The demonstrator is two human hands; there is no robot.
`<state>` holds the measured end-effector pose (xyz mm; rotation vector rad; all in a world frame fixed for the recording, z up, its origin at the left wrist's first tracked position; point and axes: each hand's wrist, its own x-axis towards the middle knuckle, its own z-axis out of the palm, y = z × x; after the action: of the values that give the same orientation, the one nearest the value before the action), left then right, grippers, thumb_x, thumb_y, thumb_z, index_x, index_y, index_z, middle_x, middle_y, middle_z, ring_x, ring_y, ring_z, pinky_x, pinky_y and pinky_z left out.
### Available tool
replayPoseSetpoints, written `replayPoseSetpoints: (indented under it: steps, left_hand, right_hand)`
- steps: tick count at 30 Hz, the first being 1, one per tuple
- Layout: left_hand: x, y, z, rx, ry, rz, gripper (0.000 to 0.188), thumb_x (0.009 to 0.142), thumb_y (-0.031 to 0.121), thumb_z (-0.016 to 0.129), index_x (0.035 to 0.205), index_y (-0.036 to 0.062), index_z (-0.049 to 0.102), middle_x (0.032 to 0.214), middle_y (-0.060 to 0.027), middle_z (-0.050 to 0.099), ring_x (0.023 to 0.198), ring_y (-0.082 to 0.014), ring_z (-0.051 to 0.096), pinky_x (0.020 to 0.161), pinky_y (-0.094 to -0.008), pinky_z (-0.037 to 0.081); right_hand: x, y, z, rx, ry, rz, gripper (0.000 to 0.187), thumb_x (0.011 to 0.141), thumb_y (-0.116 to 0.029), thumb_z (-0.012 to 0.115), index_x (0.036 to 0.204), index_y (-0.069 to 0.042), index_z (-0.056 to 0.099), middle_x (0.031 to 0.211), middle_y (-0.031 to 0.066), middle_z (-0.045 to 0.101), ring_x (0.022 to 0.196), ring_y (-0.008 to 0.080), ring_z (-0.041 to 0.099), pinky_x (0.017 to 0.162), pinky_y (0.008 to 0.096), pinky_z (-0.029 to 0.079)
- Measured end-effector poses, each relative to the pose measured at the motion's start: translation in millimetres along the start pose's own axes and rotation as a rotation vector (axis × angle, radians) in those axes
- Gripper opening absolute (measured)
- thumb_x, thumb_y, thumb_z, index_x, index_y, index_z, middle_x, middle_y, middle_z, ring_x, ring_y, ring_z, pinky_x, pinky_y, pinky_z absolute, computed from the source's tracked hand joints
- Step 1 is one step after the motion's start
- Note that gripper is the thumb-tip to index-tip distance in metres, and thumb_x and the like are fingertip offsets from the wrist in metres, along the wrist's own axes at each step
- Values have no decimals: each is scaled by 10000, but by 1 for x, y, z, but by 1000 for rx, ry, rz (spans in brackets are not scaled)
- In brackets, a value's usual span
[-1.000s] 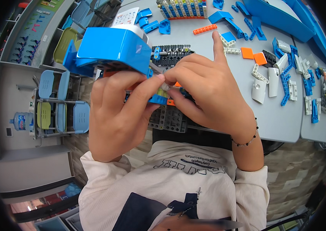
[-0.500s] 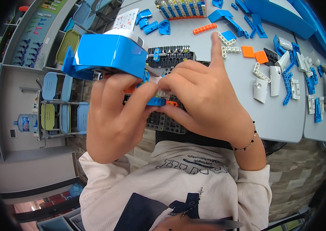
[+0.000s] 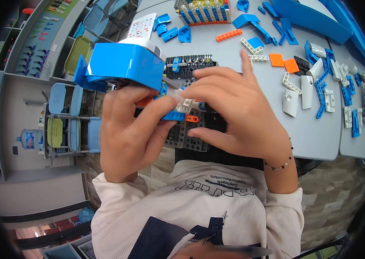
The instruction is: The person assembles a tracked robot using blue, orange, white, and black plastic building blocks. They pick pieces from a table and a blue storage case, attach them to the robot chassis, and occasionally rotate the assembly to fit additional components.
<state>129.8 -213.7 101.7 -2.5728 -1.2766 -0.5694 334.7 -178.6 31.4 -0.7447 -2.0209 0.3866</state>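
Note:
A building-block model with a large blue shell is held in my left hand, whose thumb and fingers are closed round its lower part. Beside those fingers show a blue beam, an orange connector and a white piece of the model. My right hand is just right of it, thumb and fingers apart, index finger raised, with nothing seen in its grasp. Whether its fingertips touch the model I cannot tell. Behind and under the hands lie a black track section and a dark grey studded base.
Loose blue, white and orange parts lie across the grey table, among them orange squares and a white angled beam. A block-built rack stands at the back. Large blue trays fill the far right; a printed sheet lies back left.
My right thumb and fingers have spread apart and drawn back a little to the right, uncovering the white piece and orange connector. My left hand keeps its hold, shifted slightly.

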Motion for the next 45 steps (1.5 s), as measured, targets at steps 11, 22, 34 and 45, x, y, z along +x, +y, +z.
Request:
replayPoseSetpoints:
  steps: [11,22,34,45]
  left_hand:
    - [-64,11,44,-67,185,-339,397,721,163,751,1043,15,571,1012,-130,556,821,-282,549,767,-350,470]
    - [-70,7,67,-256,229,-671,699,658,196,825,1220,-16,466,1066,-153,588,956,-279,619,795,-369,496]
    - [-67,9,62,-444,313,-800,798,567,245,923,1203,31,490,1083,-97,637,978,-203,654,830,-316,528]
    - [-151,-57,4,-906,313,-420,841,551,186,935,1249,30,493,1128,-90,644,1013,-184,646,879,-348,526]
  right_hand:
    - [-58,6,-8,182,87,303,785,631,-189,821,1336,-65,498,1329,197,489,1143,369,522,971,429,434]
    - [-76,-9,2,196,22,204,727,638,-177,836,1294,-43,551,1286,227,478,1071,360,573,876,393,515]
    - [-86,-28,17,91,73,29,585,610,-207,858,1157,-133,662,1179,158,535,956,308,603,849,483,523]
    - [-130,-22,-9,240,168,120,538,747,-204,711,1235,-67,529,1200,176,527,1060,318,527,923,510,430]
